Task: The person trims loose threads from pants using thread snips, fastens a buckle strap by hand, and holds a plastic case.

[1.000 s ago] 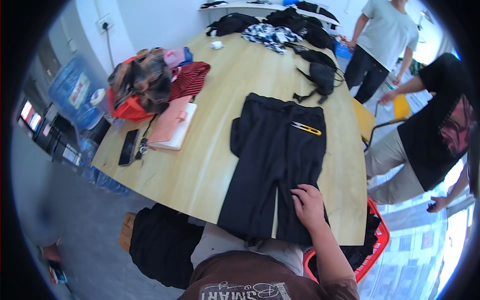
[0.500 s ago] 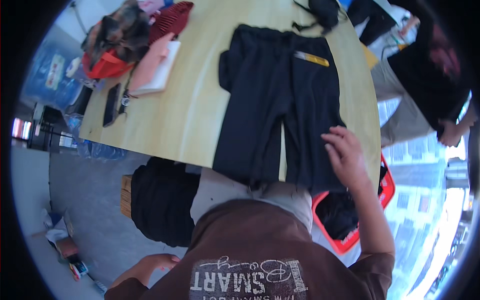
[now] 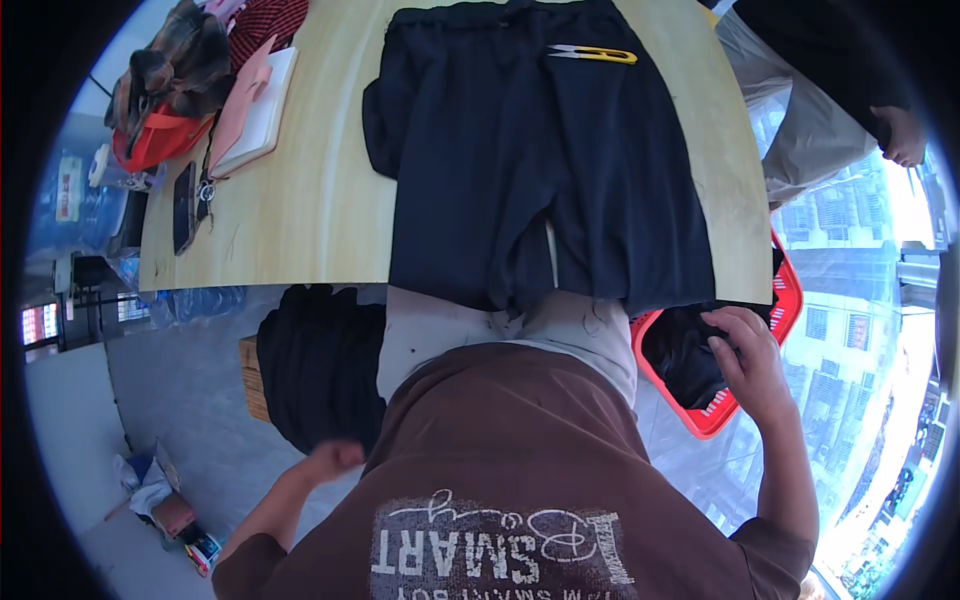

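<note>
A pair of black trousers (image 3: 470, 170) lies spread on the table, waistband at the far side, leg ends hanging slightly over the near edge. On them rests a pair of yellow-handled thread snips (image 3: 605, 55). My right hand (image 3: 752, 365) is off the trousers, over the red basket (image 3: 706, 424) at the table's near right corner. Its fingers are loosely bent and apart, with black cloth (image 3: 680, 355) in the basket beside them. My left hand (image 3: 338, 460) hangs low by my waist, close to a pile of black fabric (image 3: 315, 370); motion smears its fingers.
On the light wooden table (image 3: 310, 225), a phone (image 3: 184, 205), a pink-covered notebook (image 3: 250, 115) and a red bag (image 3: 160, 140) sit at the left. A wooden stool (image 3: 255, 385) carries the fabric pile. Another person's hand (image 3: 900, 135) shows at far right.
My right hand has left the trouser leg and moved right, over the basket. My left hand has risen slightly toward the fabric pile. The view has shifted closer over the trousers.
</note>
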